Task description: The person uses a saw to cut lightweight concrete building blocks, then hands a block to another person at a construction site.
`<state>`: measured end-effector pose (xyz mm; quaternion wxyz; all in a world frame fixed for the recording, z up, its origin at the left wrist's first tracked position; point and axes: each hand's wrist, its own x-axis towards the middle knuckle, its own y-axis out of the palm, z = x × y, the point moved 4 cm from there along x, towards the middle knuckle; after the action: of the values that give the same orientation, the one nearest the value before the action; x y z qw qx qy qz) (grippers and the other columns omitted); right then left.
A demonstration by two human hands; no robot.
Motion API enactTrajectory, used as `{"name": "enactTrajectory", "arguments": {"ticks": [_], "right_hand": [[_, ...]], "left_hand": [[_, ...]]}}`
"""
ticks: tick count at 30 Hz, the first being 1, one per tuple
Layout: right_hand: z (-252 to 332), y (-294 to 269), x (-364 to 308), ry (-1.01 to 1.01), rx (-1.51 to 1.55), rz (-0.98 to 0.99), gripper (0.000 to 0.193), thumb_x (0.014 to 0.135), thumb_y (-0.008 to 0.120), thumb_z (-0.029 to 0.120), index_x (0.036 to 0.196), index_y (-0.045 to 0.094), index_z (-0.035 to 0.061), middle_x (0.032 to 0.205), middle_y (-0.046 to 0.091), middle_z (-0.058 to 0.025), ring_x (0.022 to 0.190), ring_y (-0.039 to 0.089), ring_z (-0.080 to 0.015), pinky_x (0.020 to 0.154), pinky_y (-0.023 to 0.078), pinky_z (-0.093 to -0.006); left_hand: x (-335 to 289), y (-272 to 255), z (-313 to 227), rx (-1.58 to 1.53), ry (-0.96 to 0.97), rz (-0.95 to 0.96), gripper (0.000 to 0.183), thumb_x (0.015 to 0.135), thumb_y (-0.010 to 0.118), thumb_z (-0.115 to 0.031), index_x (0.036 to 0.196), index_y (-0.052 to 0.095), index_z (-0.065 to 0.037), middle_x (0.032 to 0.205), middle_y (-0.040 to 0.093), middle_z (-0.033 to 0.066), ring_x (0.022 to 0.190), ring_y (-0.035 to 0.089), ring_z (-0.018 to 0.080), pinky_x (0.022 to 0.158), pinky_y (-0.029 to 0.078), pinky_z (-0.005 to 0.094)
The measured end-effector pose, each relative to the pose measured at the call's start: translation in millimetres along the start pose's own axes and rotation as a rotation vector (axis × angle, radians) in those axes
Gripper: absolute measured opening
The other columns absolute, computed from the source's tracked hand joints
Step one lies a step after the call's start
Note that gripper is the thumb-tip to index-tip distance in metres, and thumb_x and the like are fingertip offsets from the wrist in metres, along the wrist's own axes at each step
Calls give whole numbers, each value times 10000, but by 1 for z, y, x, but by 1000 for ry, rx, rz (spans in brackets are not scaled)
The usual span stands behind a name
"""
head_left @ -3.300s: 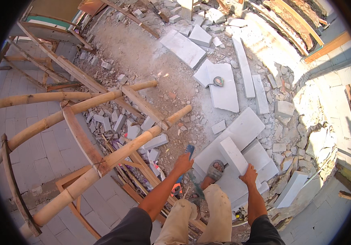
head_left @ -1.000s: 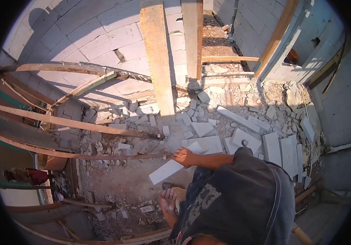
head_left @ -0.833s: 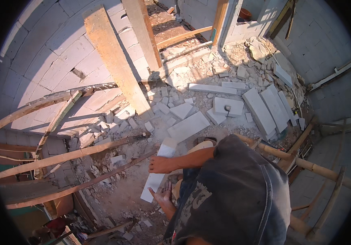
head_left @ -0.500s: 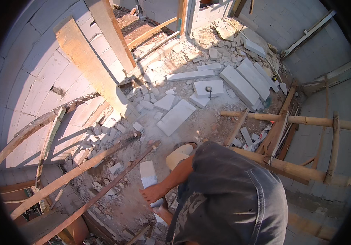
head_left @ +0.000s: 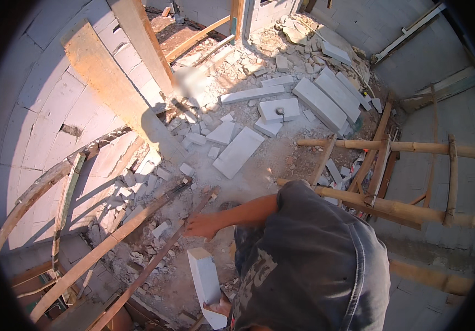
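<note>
My left hand (head_left: 219, 307) grips a long white lightweight concrete block (head_left: 205, 276) near its lower end. The block stands tilted, one narrow end facing up. Above that end, my right hand (head_left: 202, 225) stretches out from the dark sleeve, apart from the block. Its fingers point left and hold nothing that I can see; they overlap a reddish wooden pole (head_left: 157, 263) in the picture. Part of my left hand is hidden behind my dark shirt (head_left: 314, 254).
White blocks (head_left: 238, 153) and broken pieces lie over the dusty rubble floor. One block carries a small round grey object (head_left: 280, 111). Planks (head_left: 105, 83) lean on the left wall. Wooden poles (head_left: 110, 240) cross at left; bamboo poles (head_left: 392, 207) cross at right.
My right hand has come off the block and moved up and slightly left. The block, held in my left hand, has been raised and tilted. The view has shifted slightly.
</note>
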<state>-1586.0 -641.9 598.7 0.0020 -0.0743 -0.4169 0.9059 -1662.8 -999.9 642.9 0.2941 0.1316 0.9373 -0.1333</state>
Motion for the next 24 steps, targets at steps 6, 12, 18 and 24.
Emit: {"name": "enactTrajectory", "arguments": {"ticks": [6,12,18,24], "right_hand": [[40,-13,46,-244,-195,210,1359,667,959,369,1684,71,213,1680,280,-180,1554,261,-384,1159,338,-622],[144,-3,140,-588,-78,4,768,972,632,155,1630,239,95,1674,272,-158,1573,240,-328,1242,145,-667],[314,-16,201,-1029,-317,-118,719,915,632,59,1572,383,213,1633,343,-126,1540,314,-302,1223,153,-667],[385,31,240,-1223,-52,-7,712,758,850,228,1406,557,180,1544,474,-133,1491,388,-343,1170,219,-722]], "left_hand": [[-11,-56,-42,51,350,-121,796,843,745,-24,1515,321,-80,1401,510,202,1322,489,335,1123,394,459],[-38,-100,-157,-122,357,-289,852,778,743,-8,1513,325,-110,1359,493,159,1285,500,288,1050,463,466],[26,-237,-84,-1224,135,-411,713,811,789,-273,1436,474,-138,1360,543,90,1267,524,331,1078,403,578],[15,-328,-146,-1071,391,-480,793,790,820,-267,1452,431,-66,1341,537,104,1264,536,311,1107,425,514]]}}
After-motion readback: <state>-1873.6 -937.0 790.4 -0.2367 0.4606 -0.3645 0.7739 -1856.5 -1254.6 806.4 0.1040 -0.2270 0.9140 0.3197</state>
